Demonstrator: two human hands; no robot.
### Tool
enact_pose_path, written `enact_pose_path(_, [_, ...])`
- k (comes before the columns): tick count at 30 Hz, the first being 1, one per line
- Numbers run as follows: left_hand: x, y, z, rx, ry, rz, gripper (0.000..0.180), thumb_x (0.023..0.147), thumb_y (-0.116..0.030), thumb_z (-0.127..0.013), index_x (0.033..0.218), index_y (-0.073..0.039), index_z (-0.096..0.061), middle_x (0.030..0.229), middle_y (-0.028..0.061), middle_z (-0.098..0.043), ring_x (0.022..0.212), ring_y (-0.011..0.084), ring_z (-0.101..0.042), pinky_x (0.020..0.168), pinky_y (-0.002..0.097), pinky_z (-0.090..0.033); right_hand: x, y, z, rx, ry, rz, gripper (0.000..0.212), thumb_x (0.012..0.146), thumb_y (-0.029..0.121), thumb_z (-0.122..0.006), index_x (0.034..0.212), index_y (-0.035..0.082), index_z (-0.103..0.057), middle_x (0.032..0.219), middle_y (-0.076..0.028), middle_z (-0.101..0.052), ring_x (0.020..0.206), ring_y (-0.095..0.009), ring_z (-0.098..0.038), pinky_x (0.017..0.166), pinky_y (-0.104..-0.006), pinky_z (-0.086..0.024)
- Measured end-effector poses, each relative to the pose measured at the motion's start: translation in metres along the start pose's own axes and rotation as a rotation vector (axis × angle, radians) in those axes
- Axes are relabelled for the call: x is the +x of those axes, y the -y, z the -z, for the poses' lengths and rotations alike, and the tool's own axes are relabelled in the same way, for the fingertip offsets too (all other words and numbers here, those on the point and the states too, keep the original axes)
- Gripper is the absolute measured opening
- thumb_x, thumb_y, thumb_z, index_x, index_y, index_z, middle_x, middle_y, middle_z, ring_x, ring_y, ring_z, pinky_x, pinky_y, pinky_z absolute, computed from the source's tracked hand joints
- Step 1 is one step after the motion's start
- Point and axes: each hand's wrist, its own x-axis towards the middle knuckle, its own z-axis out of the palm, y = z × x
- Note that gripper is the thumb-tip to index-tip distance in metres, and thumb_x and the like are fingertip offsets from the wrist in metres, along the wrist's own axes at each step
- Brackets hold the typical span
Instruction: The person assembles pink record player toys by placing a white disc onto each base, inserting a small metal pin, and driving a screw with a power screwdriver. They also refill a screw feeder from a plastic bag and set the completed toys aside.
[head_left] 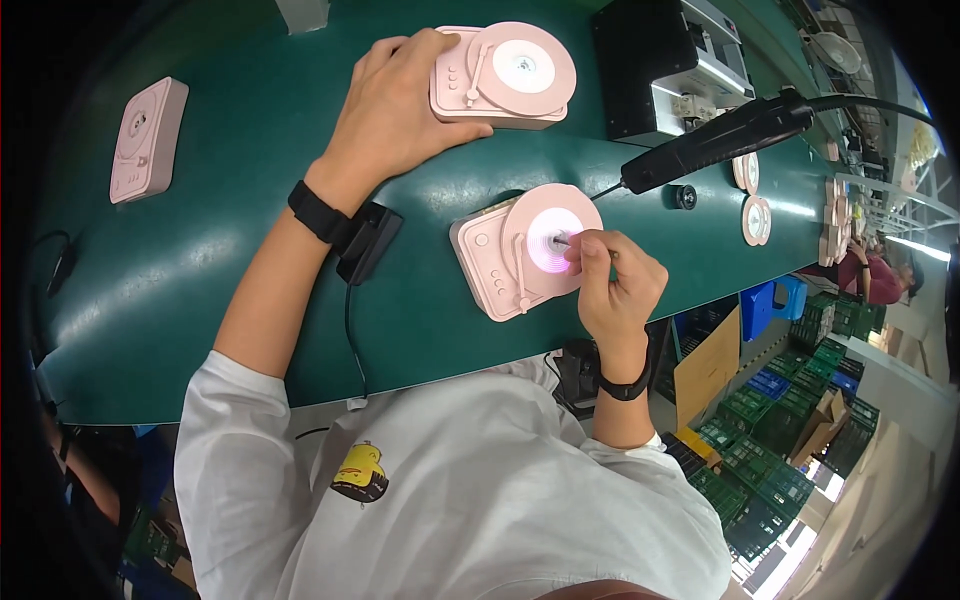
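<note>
While the right hand (620,285) reaches in with its wrist bent toward the left, its thumb and index finger pinch a thin rod (561,241), the tip at the disc's centre; the other fingers curl into the palm. The left hand (395,100) extends farther forward, palm down, gripping the left end of the far turntable (447,95) between the fingers at its far corner and the thumb along its near side. One black wristband (318,212) encircles each wrist.

The near turntable (485,280) sits just left of the right hand. Its base is pale pink, turned at an angle, with a round knob, small buttons and a slim tonearm. Its pink disc has a white centre lit with a pinkish-violet glow and overhangs the base.

Three pink turntables are on the green table (250,240): one at each hand and a third turntable (150,140) well left of the left hand. One black adapter-like block (370,243) lies beside the left wrist. Beyond the right hand are one black power screwdriver (720,145), one small black round part (684,196), one black machine (650,65) and several loose pink discs (757,220).
</note>
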Motion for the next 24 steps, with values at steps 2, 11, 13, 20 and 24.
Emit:
enact_pose_path(2, [-0.001, -0.001, 0.001, 0.008, 0.000, 0.012, 0.085, 0.063, -0.038, -0.095, 0.133, -0.007, -0.058, 0.124, 0.0128, -0.069, 0.121, 0.0371, -0.057, 0.109, 0.0488, -0.043, 0.002, 0.008, -0.001, -0.028, 0.006, -0.027, 0.030, 0.106, 0.013, -0.058, 0.086, -0.005, -0.071, 0.075, -0.011, -0.073, 0.061, -0.013, -0.066, 0.057, -0.0243, -0.049])
enact_pose_path(11, [0.010, -0.027, 0.027, -0.044, 0.204, 0.118, 0.097, 0.068, -0.035, -0.092, 0.146, -0.001, -0.045, 0.141, 0.0208, -0.055, 0.127, 0.0429, -0.050, 0.110, 0.0489, -0.040, 0.014, 0.000, 0.009, 0.020, 0.157, 0.009, 0.028, 0.106, 0.013, -0.056, 0.087, -0.004, -0.067, 0.080, -0.011, -0.071, 0.064, -0.015, -0.063, 0.059, -0.0250, -0.048])
enact_pose_path(13, [0.010, -0.026, 0.024, -0.033, 0.196, 0.104, 0.097, 0.068, -0.035, -0.092, 0.145, -0.001, -0.045, 0.141, 0.0212, -0.056, 0.127, 0.0428, -0.051, 0.109, 0.0486, -0.040, 0.016, -0.003, 0.012, 0.059, 0.183, 0.007, 0.028, 0.106, 0.013, -0.056, 0.087, -0.004, -0.067, 0.081, -0.011, -0.070, 0.064, -0.015, -0.062, 0.060, -0.0253, -0.048])
enact_pose_path(20, [-0.001, 0.021, -0.025, -0.546, -0.285, -0.398, 0.098, 0.067, -0.036, -0.092, 0.146, -0.001, -0.045, 0.141, 0.0210, -0.056, 0.126, 0.0425, -0.051, 0.109, 0.0486, -0.040, 0.020, -0.002, 0.015, 0.009, 0.171, 0.070, 0.021, 0.101, 0.012, -0.065, 0.087, -0.003, -0.072, 0.081, -0.010, -0.070, 0.063, -0.016, -0.060, 0.056, -0.0257, -0.044])
enact_pose_path(24, [0.000, 0.022, -0.026, -0.549, -0.279, -0.389, 0.098, 0.068, -0.036, -0.092, 0.146, -0.001, -0.045, 0.141, 0.0209, -0.056, 0.126, 0.0422, -0.051, 0.109, 0.0487, -0.040, 0.018, 0.003, 0.013, -0.067, 0.107, 0.067, 0.016, 0.093, 0.010, -0.074, 0.083, -0.002, -0.074, 0.076, -0.008, -0.069, 0.059, -0.013, -0.058, 0.053, -0.0239, -0.041])
